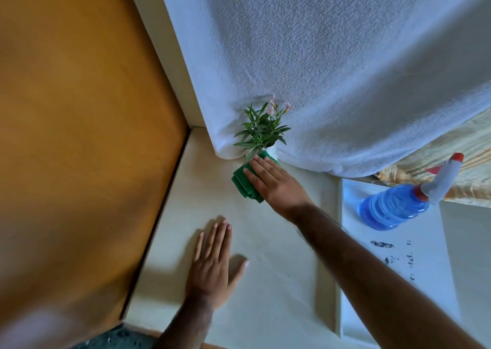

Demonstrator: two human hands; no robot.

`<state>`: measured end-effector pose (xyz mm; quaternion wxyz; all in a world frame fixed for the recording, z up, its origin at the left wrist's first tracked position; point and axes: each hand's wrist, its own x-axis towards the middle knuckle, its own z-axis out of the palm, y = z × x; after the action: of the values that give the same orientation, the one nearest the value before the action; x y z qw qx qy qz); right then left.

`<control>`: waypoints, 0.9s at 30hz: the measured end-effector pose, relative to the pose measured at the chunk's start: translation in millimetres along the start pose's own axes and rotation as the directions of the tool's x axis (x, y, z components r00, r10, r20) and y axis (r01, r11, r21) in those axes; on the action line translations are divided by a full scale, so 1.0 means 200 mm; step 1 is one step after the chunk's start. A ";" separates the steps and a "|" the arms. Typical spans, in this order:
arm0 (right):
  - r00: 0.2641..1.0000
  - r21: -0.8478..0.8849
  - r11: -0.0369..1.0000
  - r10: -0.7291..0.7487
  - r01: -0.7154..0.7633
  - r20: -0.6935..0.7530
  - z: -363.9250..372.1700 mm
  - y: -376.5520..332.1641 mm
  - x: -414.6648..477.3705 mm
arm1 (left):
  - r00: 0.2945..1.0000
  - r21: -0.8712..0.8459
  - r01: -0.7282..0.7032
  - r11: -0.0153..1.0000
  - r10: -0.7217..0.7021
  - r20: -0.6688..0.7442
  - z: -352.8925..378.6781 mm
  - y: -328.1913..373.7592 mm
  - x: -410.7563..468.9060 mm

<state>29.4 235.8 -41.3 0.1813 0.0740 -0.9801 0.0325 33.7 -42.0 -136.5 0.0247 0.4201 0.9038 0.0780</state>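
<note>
My right hand (271, 181) lies flat, fingers straight, pressing a folded green cloth (243, 184) onto the cream ledge (279, 255). The cloth touches the foot of a small white pot holding a green plant (261, 129) with pale pink flowers. My left hand (212, 266) rests palm down on the ledge, nearer to me, fingers straight and together, thumb spread. It holds nothing.
A blue spray bottle (393, 208) with a grey and red trigger head lies on its side on a white panel (414, 263) at the right. A white textured curtain (332, 69) hangs behind the plant. An orange-brown wall (79, 136) bounds the ledge on the left.
</note>
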 end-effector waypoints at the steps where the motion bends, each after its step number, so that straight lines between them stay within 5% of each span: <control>1: 1.000 0.006 1.000 0.000 0.000 0.003 0.01 0.01 0.00 | 1.000 -0.002 -0.001 1.000 0.001 -0.002 0.00 0.00 0.00; 11: 0.993 0.134 0.986 0.092 -0.101 0.070 0.10 0.01 -0.14 | 1.000 0.000 -0.011 1.000 0.011 -0.014 0.00 0.00 -0.01; 19: 0.998 0.097 0.994 -0.054 0.057 -0.034 0.02 0.04 0.02 | 1.000 0.019 -0.005 1.000 0.005 -0.021 -0.01 0.01 0.00; 27: 0.989 0.243 0.968 0.018 -0.054 0.149 0.05 0.06 -0.04 | 1.000 0.023 -0.002 1.000 0.002 -0.004 -0.01 0.00 0.00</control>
<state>31.7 247.3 -53.8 0.0981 0.0801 -0.9802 0.1519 33.9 -42.5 -134.0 0.0180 0.4213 0.9042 0.0684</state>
